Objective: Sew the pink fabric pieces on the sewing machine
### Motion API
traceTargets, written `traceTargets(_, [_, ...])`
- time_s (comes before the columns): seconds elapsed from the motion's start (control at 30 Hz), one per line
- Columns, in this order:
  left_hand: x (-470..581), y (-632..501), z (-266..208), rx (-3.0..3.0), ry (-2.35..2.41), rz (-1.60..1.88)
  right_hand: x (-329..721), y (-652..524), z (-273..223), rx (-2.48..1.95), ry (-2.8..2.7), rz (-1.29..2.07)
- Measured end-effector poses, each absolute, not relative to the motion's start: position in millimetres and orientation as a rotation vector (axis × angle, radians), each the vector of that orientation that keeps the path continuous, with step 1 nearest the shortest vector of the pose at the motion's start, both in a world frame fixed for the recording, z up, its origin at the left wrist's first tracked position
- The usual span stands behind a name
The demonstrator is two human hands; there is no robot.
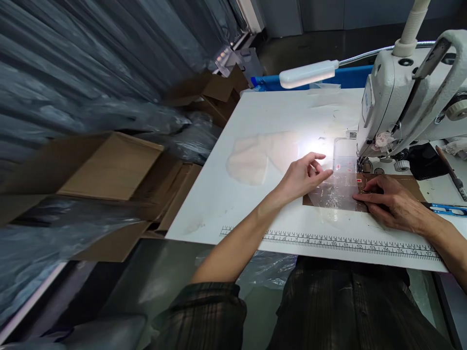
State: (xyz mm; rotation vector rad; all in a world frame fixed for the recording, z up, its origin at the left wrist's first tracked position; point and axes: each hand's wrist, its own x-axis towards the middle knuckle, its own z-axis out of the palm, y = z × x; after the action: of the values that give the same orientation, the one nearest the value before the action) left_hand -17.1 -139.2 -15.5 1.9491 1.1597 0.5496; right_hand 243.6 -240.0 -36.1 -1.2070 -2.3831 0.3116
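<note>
A clear plastic sheet [333, 194] with small red marks lies partly over a brown piece [399, 183] on the white table, close to the sewing machine's needle area. Over the sheet's left side is my left hand [303, 176], index finger and thumb apart, the other fingers loosely curled, nothing held. Whether its thumb touches the plastic I cannot tell. My right hand [396, 204] rests on the brown piece, its index fingertip at the sheet's right edge and its fingers spread. The white sewing machine [386, 97] stands just beyond that hand.
A lamp [308, 74] lights the white table [204, 204], which has a printed ruler [328, 242] along its near edge. Blue-handled tool [448, 209] and dark flat item [426, 160] lie right. Open cardboard boxes [109, 165] and plastic-covered material [91, 73] fill the left.
</note>
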Motion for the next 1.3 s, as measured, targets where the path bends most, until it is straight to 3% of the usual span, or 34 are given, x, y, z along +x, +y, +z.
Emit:
traceTargets(0.1, [-14,-134,-18,2.394,1.032,0.746,243,-241,-37,-1.200,-2.376,0.291])
traceTargets(0.27, [5,-122,-21,2.816,0.412,0.309,240,-242,-39,-1.216,-2.335,0.249])
traceTargets(0.4, [17,-118,-22,2.813,0.231,0.300,240,-242,-39,-1.214,-2.338,0.231])
traceTargets(0.8, [28,-122,-21,3.018,0.542,0.137,237,-237,-46,-1.329,-2.244,0.054])
traceTargets(1.3, [22,-116,-31,3.050,0.483,0.293,237,-240,-48,-1.356,-2.246,0.032])
